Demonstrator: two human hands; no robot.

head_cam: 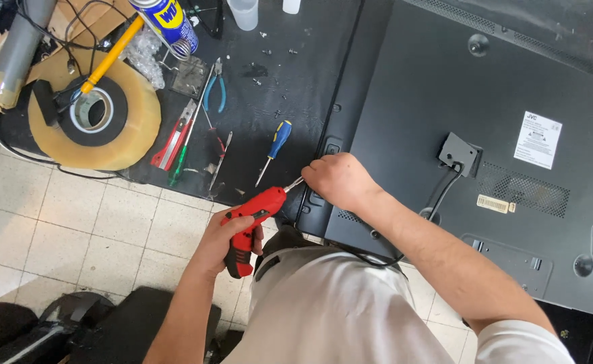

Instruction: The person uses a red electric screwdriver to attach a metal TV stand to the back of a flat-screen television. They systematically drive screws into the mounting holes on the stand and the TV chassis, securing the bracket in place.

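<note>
Your left hand is closed around the grip of the red electric screwdriver, with its bit angled up and to the right toward the lower left corner of the flat-screen television, which lies face down on the bench with its dark back panel upward. Your right hand is curled at that same edge, fingertips pinched at the tip of the bit, apparently steadying it on a fastener; whether it holds a screw cannot be told. The driver is held low and off the bench edge, which keeps the bit in line with the panel's rim. A black power cable leaves its socket on the panel and loops down past your right forearm. Loose screws lie scattered on the bench just beside the panel. A blue-and-yellow screwdriver lies near the powered tool, within reach. Further left lie blue-handled pliers, a red utility knife and a large roll of clear tape.
</note>
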